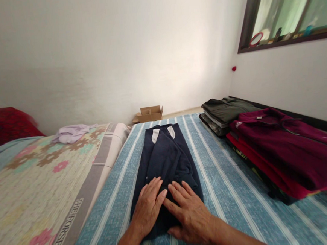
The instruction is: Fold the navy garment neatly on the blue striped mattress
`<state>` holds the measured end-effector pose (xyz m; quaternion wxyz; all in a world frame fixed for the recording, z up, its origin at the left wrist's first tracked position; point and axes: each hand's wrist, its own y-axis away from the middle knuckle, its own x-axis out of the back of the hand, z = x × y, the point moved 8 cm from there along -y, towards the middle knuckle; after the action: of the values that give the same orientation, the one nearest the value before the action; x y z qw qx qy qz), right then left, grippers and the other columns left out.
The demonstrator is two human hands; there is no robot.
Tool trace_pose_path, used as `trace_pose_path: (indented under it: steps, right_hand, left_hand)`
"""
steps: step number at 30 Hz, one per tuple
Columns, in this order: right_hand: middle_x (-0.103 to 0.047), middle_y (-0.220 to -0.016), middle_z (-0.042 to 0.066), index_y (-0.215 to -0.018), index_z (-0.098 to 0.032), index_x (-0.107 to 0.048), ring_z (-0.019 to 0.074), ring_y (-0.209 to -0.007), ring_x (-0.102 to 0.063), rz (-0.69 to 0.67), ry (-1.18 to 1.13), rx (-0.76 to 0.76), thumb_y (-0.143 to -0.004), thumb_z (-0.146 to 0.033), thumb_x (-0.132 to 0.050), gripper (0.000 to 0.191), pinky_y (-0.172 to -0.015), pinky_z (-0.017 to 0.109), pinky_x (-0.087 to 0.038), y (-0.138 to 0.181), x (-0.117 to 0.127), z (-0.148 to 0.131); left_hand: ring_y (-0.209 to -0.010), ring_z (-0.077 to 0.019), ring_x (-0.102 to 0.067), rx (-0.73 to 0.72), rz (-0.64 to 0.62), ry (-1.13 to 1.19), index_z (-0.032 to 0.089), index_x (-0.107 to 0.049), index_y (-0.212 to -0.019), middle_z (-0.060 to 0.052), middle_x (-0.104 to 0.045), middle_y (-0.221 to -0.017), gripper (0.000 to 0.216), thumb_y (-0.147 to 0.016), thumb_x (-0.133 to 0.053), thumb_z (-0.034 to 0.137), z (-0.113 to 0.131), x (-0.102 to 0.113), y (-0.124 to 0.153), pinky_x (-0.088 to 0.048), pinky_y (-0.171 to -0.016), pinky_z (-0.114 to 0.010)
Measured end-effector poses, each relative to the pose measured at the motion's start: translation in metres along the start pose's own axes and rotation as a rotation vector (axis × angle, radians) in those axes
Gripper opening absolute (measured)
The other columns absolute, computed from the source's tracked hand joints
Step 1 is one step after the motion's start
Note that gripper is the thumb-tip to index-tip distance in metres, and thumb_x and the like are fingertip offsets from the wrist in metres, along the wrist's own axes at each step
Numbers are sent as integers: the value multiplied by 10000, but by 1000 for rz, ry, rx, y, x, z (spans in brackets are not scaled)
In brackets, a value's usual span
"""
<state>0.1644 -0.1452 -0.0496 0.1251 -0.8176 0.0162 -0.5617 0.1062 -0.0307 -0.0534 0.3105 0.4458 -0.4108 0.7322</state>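
A dark navy garment with two white patches near its far end (166, 152) lies folded into a long narrow shape on the blue striped bed sheet (214, 194). My left hand (149, 206) rests flat on the near part of the garment, fingers stretched forward. Beside it, my right hand (189, 213) also presses flat there, its fingers spread. The thumb of the left hand and the index finger of the right nearly meet. Both palms hide some of the cloth beneath them.
To the right sit a stack with a maroon zip jacket (290, 146) on top and a pile of dark folded clothes (227, 110). A cardboard box (150, 114) stands by the wall. Leftward is a floral mattress cover (71, 171) with a lilac cloth (72, 133).
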Motion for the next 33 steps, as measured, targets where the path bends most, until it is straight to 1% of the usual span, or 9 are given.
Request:
trace_pose_path:
  steps: [3,5,7,10,14,18,26,29,33]
  right_hand:
    - [-137,-1519,186,-1463,-220,-194,346,-1393,-30,-29,-14,-51,-786,-579,-546,844,-1089,578,-56,14,3,11]
    - [-100,-1525,186,-1461,-240,-200,350,-1391,17,-48,-26,-103,-759,-615,-559,874,-1081,591,-27,22,5,20]
    - [-75,-1527,190,-1463,-253,-193,353,-1387,44,-63,-33,-160,-721,-647,-584,926,-1074,598,-5,28,5,29]
    - [-117,-1519,198,-1464,-263,-187,363,-1387,20,-101,-45,-227,-671,-675,-621,993,-1068,604,4,32,4,39]
    - [-145,-1517,189,-1467,-269,-178,361,-1389,-30,-153,-88,-250,-677,-649,-639,990,-1075,595,-69,31,0,41]
    - [-154,-1519,172,-1466,-264,-188,350,-1391,-53,-152,-98,-246,-720,-622,-616,932,-1084,571,-114,30,0,39]
    - [-201,-1503,188,-1459,-248,-218,388,-1375,-112,-134,-41,-217,-796,-555,-559,807,-1067,578,-175,28,1,29]
    - [-200,-1500,196,-1448,-248,-245,400,-1372,-109,-135,-21,-207,-815,-525,-545,754,-1059,589,-177,27,0,26]
    - [-227,-1484,213,-1418,-237,-308,418,-1361,-139,-131,2,-197,-815,-523,-550,711,-1047,591,-204,27,2,26]
  left_hand:
    - [-1273,-211,-435,-43,58,-34,181,-522,-1262,-90,-522,-1339,438,-921,-375,412,6,10,5,-386,-1047,-423]
    - [-1281,-229,-424,-92,57,-75,183,-510,-1276,-97,-504,-1355,462,-901,-421,438,12,15,11,-391,-1042,-428]
    - [-1285,-256,-416,-143,11,-129,178,-494,-1295,-110,-482,-1372,515,-870,-473,467,18,16,19,-394,-1033,-452]
    - [-1300,-287,-390,-207,-80,-195,190,-449,-1340,-117,-426,-1414,622,-800,-568,474,26,12,36,-379,-1033,-483]
    - [-1325,-316,-340,-238,-154,-234,231,-356,-1404,-113,-327,-1470,788,-704,-663,423,28,5,53,-336,-1048,-510]
    - [-1324,-327,-338,-229,-165,-266,228,-295,-1432,-125,-285,-1486,823,-708,-652,389,26,3,60,-343,-1036,-515]
    - [-1331,-296,-335,-258,-77,-298,253,-237,-1448,-92,-257,-1505,743,-775,-550,292,23,-3,64,-345,-1048,-463]
    - [-1330,-297,-335,-270,-67,-326,256,-250,-1443,-92,-246,-1510,729,-767,-519,220,26,-2,63,-354,-1044,-461]
    - [-1325,-304,-343,-292,-62,-341,244,-302,-1422,-103,-270,-1501,765,-692,-488,108,34,2,61,-368,-1040,-456]
